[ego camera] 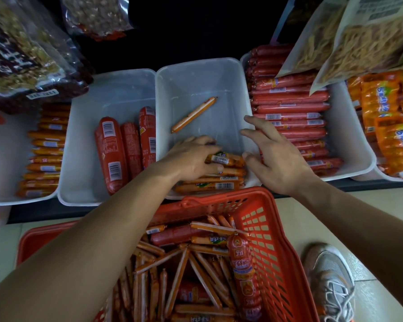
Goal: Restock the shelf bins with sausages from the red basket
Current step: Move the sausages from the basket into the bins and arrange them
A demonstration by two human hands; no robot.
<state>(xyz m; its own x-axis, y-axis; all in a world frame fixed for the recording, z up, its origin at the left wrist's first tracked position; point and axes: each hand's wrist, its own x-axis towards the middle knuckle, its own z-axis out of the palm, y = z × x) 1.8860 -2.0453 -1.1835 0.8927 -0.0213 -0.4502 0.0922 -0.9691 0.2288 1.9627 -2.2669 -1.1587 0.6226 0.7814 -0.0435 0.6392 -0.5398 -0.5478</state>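
The red basket (269,231) stands on the floor below the shelf, full of thin orange sausages (191,263) and a few thick red ones. The clear middle bin (196,63) holds one loose orange sausage (193,115) and a small stack of orange sausages (219,185) at its front edge. My left hand (191,156) lies on that stack, fingers and thumb pinching the top sausages. Over the bin's right front corner hovers my right hand (275,154), fingers spread and holding nothing.
To the left, a bin (116,94) has three thick red sausages (112,154). The bin on the right is packed with red sausages (289,108). Orange packs (391,126) lie far right. Snack bags (358,43) hang overhead. My shoe (330,282) is beside the basket.
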